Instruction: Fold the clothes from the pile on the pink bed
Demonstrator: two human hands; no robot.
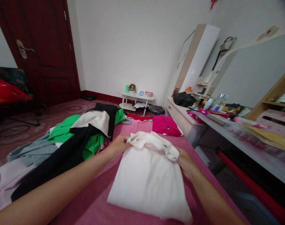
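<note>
A white shirt (149, 184) lies partly folded on the pink bedspread (86, 200), its far end bunched and turned over toward me. My left hand (120, 144) is closed on the left edge of that bunched end, with thumb and fingers pinching the cloth. At the right edge, my right hand (185, 162) grips the same end; its fingertips are partly hidden behind the fabric. Beyond the white shirt sits a folded magenta shirt (166, 125). To the left is a loose heap with a black and white garment (95, 122), green cloth (64, 126) and grey cloth (34, 151).
On the right, a dressing table (241, 137) carries bottles and boxes, beside a cabinet with a black bag (184, 98). A low white table (136, 95) stands by the far wall. At left are a dark red door (44, 50) and a chair holding a red bag (8, 92).
</note>
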